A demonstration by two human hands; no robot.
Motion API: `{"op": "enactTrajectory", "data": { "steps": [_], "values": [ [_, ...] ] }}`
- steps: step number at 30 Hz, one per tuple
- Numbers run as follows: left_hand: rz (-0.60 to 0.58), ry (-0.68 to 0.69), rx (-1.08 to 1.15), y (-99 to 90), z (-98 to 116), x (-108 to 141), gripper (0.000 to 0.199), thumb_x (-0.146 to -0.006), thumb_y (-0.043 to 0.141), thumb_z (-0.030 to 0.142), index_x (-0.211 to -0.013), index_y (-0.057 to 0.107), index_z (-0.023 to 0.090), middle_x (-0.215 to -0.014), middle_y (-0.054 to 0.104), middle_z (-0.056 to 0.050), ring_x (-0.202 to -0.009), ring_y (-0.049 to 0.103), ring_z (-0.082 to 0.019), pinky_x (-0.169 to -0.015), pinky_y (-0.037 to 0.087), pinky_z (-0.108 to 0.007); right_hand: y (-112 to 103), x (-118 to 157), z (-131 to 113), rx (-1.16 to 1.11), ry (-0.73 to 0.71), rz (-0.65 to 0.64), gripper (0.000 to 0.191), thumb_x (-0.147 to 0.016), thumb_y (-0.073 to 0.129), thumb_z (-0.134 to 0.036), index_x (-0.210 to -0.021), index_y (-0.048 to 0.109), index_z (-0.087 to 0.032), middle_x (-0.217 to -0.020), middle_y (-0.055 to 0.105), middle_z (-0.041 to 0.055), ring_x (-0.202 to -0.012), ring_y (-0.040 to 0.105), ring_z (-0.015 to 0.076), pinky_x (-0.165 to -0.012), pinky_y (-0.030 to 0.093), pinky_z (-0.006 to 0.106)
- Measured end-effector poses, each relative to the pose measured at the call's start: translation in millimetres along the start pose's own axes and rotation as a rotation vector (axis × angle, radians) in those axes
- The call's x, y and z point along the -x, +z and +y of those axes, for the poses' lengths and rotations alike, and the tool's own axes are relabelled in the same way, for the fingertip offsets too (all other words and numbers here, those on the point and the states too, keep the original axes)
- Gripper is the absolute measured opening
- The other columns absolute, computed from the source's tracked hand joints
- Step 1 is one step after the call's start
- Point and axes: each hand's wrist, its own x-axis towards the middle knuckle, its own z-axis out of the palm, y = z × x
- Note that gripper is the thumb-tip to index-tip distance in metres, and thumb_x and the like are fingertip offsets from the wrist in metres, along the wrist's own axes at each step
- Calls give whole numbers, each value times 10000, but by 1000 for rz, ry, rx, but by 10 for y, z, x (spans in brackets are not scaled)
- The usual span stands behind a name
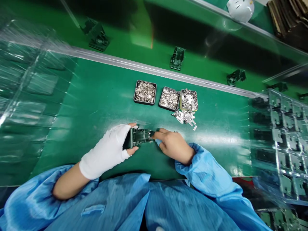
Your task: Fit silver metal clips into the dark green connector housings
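Observation:
My left hand (112, 146), in a white fingerless glove, grips a dark green plastic housing (141, 136) by its left end, thumb and fingers on opposite sides. My right hand (172, 144) is at the right end of the housing, its fingers closed together against that end. Whatever small part the right fingertips may pinch is hidden. A bit of blue covering shows on one right finger. Beyond the hands stand a black tray (145, 92) of small shiny metal parts, a second such tray (169, 98), and a third tray (189, 99) with flat metal pieces.
Loose flat metal pieces (185, 117) lie in front of the third tray. A metal rail (154, 70) crosses behind, with more green housings (177, 58) past it. Clear plastic trays stand at left (29, 96) and, holding housings, at right (288, 138). A white rounded object (240, 10) sits upper right.

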Motion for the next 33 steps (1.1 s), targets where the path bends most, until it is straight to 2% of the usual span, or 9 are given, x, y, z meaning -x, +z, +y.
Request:
{"op": "enactTrajectory", "data": {
  "steps": [9, 16, 20, 26, 33],
  "values": [
    [-10, -66, 75, 15, -14, -20, 611, -799, 521, 517, -1248, 444, 110, -1216, 574, -166, -1137, 554, -328, -952, 464, -444, 64, 29, -68, 95, 43, 49, 384, -810, 404, -129, -1124, 574, -271, -1007, 624, 20, -783, 612, 182, -579, 371, 269],
    [-11, -91, 123, 0, 5, -33, 561, -793, 528, 542, -1180, 477, 139, -1182, 591, -136, -1091, 579, -299, -917, 481, -414, 99, 17, -64, 36, 46, 73, 385, -805, 405, -113, -1114, 567, -276, -1061, 624, 17, -844, 620, 177, -654, 417, 269],
    [-5, -87, 134, 8, 1, -25, 558, -796, 543, 543, -1179, 472, 143, -1154, 600, -124, -1071, 586, -292, -901, 483, -409, 97, 11, -69, 68, 87, 73, 366, -815, 401, -119, -1109, 576, -249, -1019, 635, 41, -792, 629, 190, -644, 429, 282],
    [0, -85, 106, 16, 8, 9, 544, -800, 559, 509, -1200, 467, 153, -1164, 596, -127, -1093, 572, -305, -921, 472, -436, 121, 4, 55, -118, 12, 91, 377, -810, 445, -104, -1123, 591, -254, -1153, 630, -7, -1017, 600, 176, -809, 442, 261],
    [-35, -111, 104, -16, 45, 15, 525, -816, 536, 504, -1211, 463, 165, -1166, 591, -145, -1083, 576, -326, -907, 480, -466, 110, 53, -65, 53, 53, 48, 369, -861, 404, -165, -1181, 562, -260, -1038, 630, 39, -824, 625, 190, -656, 438, 273]
  ]
}}
